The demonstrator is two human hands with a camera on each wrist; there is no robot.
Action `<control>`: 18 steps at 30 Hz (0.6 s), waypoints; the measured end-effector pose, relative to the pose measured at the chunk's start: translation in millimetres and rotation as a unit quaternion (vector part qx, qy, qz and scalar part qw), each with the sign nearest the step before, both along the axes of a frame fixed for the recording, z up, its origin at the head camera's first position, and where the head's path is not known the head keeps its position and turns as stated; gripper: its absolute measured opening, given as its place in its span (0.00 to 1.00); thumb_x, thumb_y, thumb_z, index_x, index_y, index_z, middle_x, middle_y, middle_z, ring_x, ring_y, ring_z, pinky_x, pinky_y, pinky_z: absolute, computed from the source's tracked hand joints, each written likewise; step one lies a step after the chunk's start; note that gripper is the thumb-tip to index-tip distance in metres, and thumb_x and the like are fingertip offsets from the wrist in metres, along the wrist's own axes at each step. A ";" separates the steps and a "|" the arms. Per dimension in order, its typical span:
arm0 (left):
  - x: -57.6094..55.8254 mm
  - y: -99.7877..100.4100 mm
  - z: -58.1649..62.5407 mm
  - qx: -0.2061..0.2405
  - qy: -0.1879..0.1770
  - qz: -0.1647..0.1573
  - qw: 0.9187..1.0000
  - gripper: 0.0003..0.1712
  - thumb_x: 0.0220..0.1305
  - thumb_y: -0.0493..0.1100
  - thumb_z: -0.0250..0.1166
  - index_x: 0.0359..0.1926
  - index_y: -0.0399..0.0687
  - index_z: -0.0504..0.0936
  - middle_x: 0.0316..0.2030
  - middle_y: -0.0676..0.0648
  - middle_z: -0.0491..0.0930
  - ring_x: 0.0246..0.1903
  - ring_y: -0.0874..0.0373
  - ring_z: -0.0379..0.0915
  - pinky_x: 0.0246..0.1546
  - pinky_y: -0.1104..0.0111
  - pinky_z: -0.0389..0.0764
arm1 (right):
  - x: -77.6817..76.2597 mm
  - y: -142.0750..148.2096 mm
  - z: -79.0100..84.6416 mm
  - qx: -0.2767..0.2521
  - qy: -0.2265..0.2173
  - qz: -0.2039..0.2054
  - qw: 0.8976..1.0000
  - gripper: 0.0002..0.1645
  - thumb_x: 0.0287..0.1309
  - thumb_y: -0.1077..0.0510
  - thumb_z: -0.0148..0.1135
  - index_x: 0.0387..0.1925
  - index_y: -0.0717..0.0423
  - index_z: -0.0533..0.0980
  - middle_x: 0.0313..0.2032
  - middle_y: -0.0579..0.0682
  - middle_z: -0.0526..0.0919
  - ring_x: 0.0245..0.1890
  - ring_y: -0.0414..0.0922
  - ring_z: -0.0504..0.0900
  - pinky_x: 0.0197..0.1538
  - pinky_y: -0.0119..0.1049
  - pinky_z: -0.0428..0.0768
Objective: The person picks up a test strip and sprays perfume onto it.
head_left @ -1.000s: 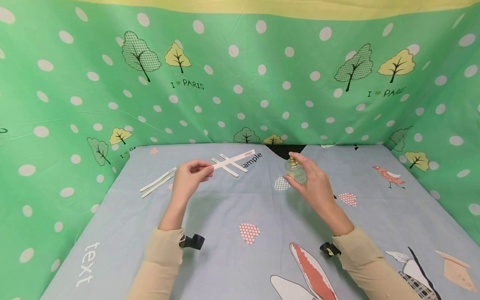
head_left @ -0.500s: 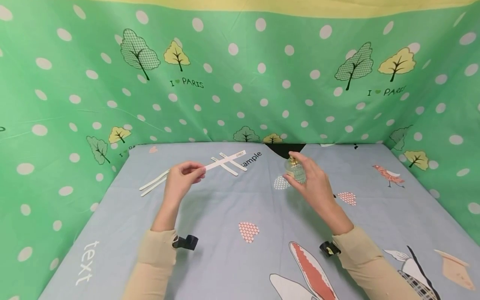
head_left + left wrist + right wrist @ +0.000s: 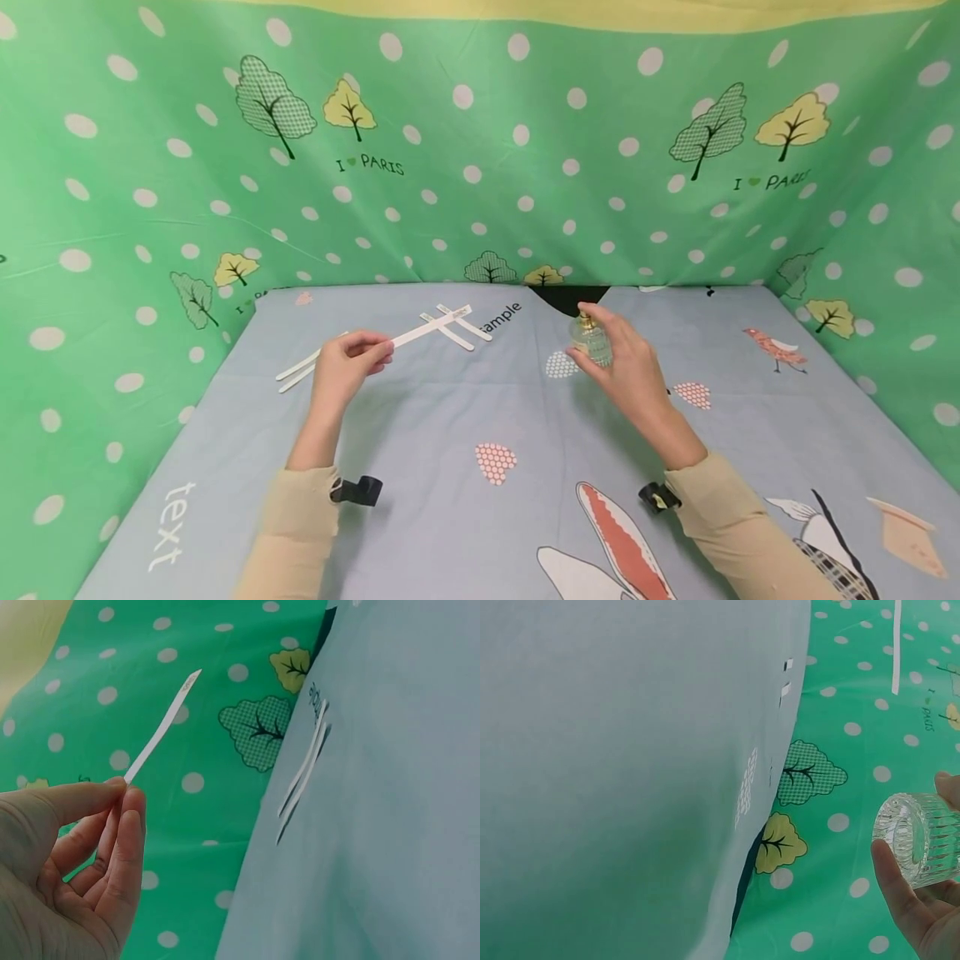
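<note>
My left hand pinches one end of a white paper test strip between thumb and fingertips. The strip is held up and slants away to the right, with small print at its far tip. In the head view it passes in front of two similar strips lying on the cloth. My right hand holds a clear glass perfume bottle with a gold neck, index finger on top and thumb at the base. From the right wrist view, the ribbed glass base faces the camera.
Two more white strips lie at the left, partly hidden behind the left hand. A grey-blue printed cloth covers the table. Green dotted curtains rise along the back and sides.
My left hand has moved left, drawing the strip away from the perfume bottle. The right hand and bottle have stayed almost still.
</note>
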State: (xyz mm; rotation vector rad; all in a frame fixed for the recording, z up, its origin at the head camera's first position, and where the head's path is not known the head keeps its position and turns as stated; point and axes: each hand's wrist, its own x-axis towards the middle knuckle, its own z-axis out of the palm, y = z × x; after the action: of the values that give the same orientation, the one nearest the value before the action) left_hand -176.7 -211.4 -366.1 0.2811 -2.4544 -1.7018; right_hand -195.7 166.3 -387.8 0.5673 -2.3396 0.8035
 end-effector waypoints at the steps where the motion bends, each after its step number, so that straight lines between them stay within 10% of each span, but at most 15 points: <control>1: 0.5 -1.4 -0.6 0.000 -0.001 0.002 1.000 0.17 0.64 0.41 0.69 0.47 0.30 0.83 0.27 0.56 0.85 0.26 0.73 0.81 0.34 0.79 0.86 | -0.1 0.0 0.1 0.000 0.000 0.000 1.000 0.42 0.51 0.55 0.77 0.67 0.45 0.67 0.54 0.59 0.82 0.48 0.57 0.84 0.42 0.56 0.86; 18: 4.6 -22.8 -7.1 0.023 -0.031 0.025 0.999 0.20 0.64 0.40 0.68 0.51 0.27 0.81 0.22 0.64 0.82 0.25 0.75 0.80 0.33 0.80 0.85 | -0.1 -0.1 0.8 -0.002 -0.012 -0.003 1.000 0.42 0.52 0.55 0.77 0.67 0.45 0.68 0.56 0.59 0.81 0.49 0.57 0.84 0.44 0.57 0.86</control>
State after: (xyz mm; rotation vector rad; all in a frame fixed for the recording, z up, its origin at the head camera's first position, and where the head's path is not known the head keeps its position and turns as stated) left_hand -172.1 -234.1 -373.3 0.4027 -2.4313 -1.7571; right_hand -195.8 166.2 -387.1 0.5526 -2.3587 0.8168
